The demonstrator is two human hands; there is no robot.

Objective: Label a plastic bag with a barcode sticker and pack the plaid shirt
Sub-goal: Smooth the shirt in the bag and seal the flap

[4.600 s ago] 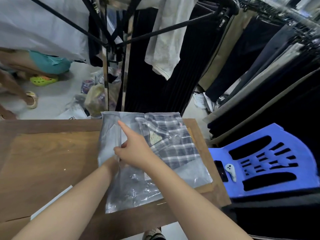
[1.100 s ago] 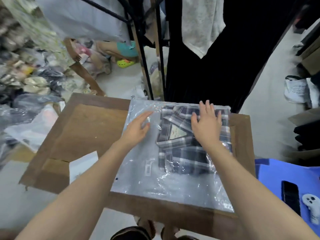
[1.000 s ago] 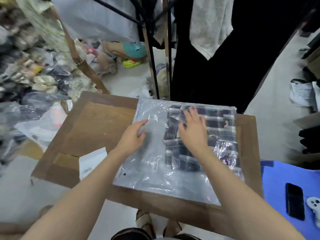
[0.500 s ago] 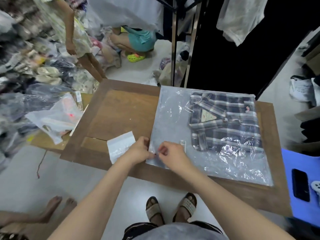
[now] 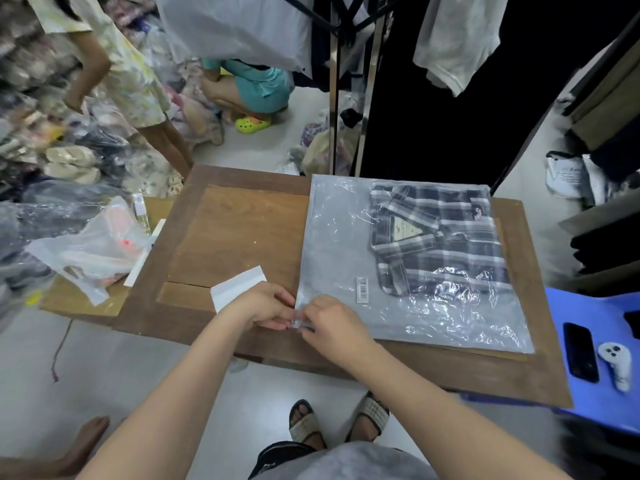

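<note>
A clear plastic bag (image 5: 336, 237) lies flat on the wooden table (image 5: 239, 233). Inside it, toward its right half, sits the folded plaid shirt (image 5: 440, 237), dark with pale stripes. A small barcode sticker (image 5: 362, 289) is stuck on the bag just left of the shirt. My left hand (image 5: 263, 306) and my right hand (image 5: 332, 323) meet at the bag's near left corner, fingertips pinching its edge between them. A white sheet of sticker backing (image 5: 235, 291) lies on the table partly under my left hand.
A blue plastic chair (image 5: 588, 400) at the right holds a black phone (image 5: 580, 351) and a white controller (image 5: 615, 363). Bagged clothes (image 5: 86, 251) pile up left of the table. Two people (image 5: 249, 88) are behind it, near a clothes rack (image 5: 349, 81). My sandalled feet (image 5: 336, 420) stand below.
My hands left the shirt area and came down to the bag's near left corner, where they now pinch the edge. The camera view has tilted down and left.
</note>
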